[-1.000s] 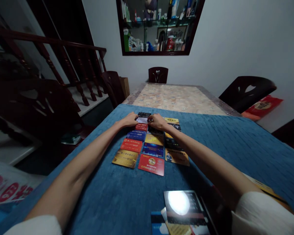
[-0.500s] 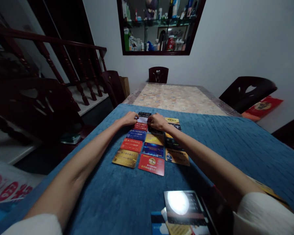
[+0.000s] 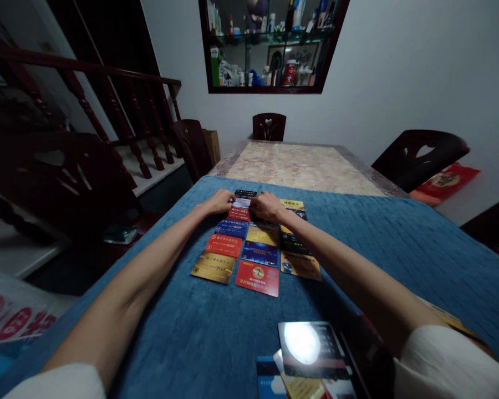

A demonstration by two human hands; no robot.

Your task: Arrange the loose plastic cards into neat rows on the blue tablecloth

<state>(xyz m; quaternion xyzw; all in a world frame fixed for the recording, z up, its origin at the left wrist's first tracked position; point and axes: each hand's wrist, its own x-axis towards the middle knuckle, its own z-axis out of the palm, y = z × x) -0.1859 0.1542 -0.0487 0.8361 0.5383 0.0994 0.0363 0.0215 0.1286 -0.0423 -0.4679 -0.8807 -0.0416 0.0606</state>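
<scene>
A silvery-white card (image 3: 242, 203) lies near the far end of the left column of cards, below a black card (image 3: 245, 194) and above a red one (image 3: 239, 214). My left hand (image 3: 219, 201) grips its left edge with curled fingers. At its right edge my right hand (image 3: 268, 207) is closed in the same way, its fingertips partly hidden. Nearer me in that column are a blue card (image 3: 232, 228), a red-orange card (image 3: 223, 246) and a gold card (image 3: 213, 267). The middle column ends with a red card (image 3: 257, 278). My right forearm covers part of the right column.
A blue cloth (image 3: 183, 338) covers the near part of the marble-patterned table (image 3: 291, 163). Close to me lies a loose pile of cards, topped by a shiny dark card (image 3: 316, 352). Dark wooden chairs (image 3: 269, 127) stand around, with a railing at left.
Both hands stay at the silvery-white card with almost no movement. The view has shifted very slightly; the cards lie as before.
</scene>
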